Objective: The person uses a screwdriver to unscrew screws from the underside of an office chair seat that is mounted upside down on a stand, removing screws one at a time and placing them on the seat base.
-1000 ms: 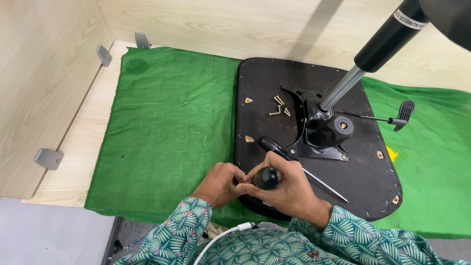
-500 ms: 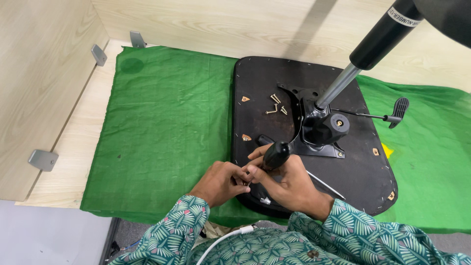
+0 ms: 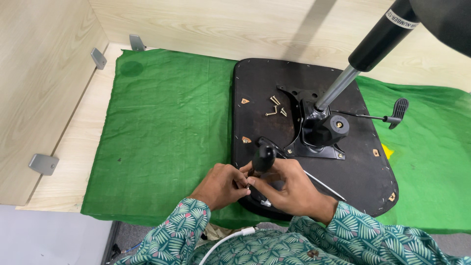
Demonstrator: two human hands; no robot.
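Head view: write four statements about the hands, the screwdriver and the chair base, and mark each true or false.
1. Both hands meet at the black-handled screwdriver. True.
2. The seat base lies on a red cloth. False: the cloth is green.
3. Loose screws lie on the seat base. True.
4. The left hand grips the lever. False: the lever lies untouched, far from the left hand and the right hand.

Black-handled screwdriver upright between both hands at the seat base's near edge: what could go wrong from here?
1. The black-handled screwdriver stands steeply with the left hand pinching near its tip; a slip might jab those fingers.
2. The loose brass-coloured screws lie unsecured on the black chair seat underside and could roll off onto the green cloth.
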